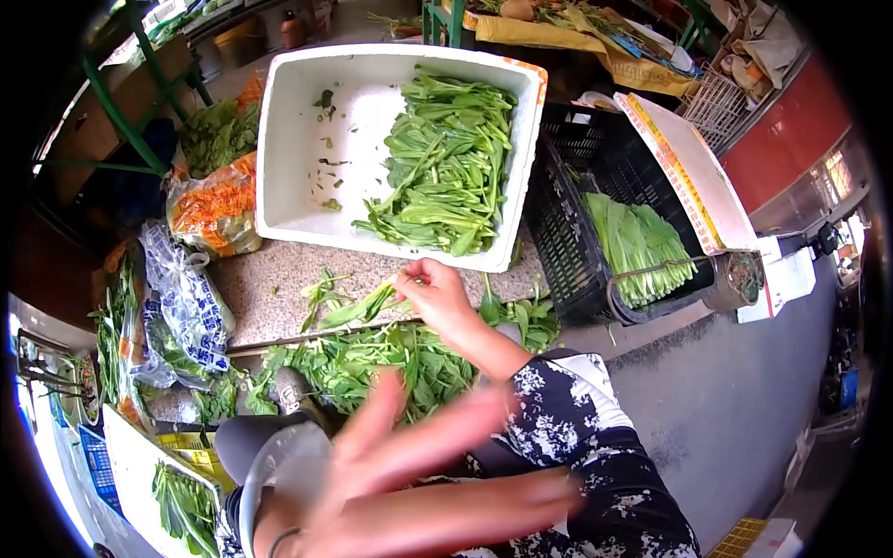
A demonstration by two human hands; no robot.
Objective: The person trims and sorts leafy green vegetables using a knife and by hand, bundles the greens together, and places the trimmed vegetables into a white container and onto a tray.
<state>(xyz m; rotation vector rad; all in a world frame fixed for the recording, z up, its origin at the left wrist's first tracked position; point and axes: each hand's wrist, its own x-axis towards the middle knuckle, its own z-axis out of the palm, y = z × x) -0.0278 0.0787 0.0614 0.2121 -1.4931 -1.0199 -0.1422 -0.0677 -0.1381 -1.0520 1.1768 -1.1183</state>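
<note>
My right hand (435, 296) pinches a stalk of leafy greens (365, 305) by its stem, over the stone ledge (270, 302). In front of it stands a white foam box (307, 158), with trimmed greens (451, 163) piled along its right side and leaf scraps on its floor. Close to the camera, my left hand (409, 465) is smeared by motion. Its fingers are spread, and nothing shows in them. Below the ledge lies a heap of loose leaves (409, 363), partly hidden behind my hands.
A black crate (567, 214) at the right holds bundled greens (642, 246), with a foam lid (688, 172) leaning at its side. Plastic bags of vegetables (219, 209) lie at the left. Another foam box (139, 474) with greens sits at lower left, near a shoe (293, 389).
</note>
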